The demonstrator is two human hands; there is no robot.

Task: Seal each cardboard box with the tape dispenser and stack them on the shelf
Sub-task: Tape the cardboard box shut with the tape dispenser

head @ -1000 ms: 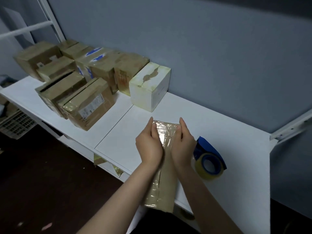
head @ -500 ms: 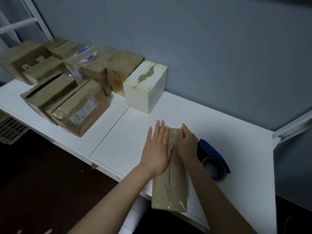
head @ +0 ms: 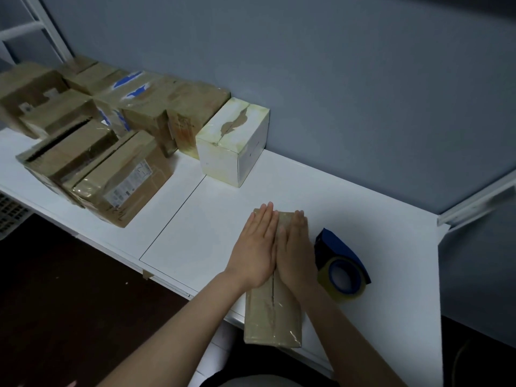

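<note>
Both hands lie flat, fingers straight, side by side: left hand (head: 258, 247) and right hand (head: 296, 251) press the top of a cardboard box (head: 272, 317) at the white shelf's (head: 377, 219) near edge. Tape dispenser (head: 342, 268) sits just right; more boxes (head: 111, 152) stand far left.

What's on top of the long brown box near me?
Both hands lie flat on the long brown box: left hand, right hand. They cover the far half; the near half shows shiny tape and a slit.

White flat shelf surface (head: 363, 219), long narrow brown cardboard box (head: 272, 317) at 6 o'clock, blue tape dispenser with yellowish roll (head: 342, 268) just beside at 3 o'clock, white cube carton (head: 231, 143) at 12, cluster of brown taped cardboard boxes (head: 111, 152) at 10.
</note>
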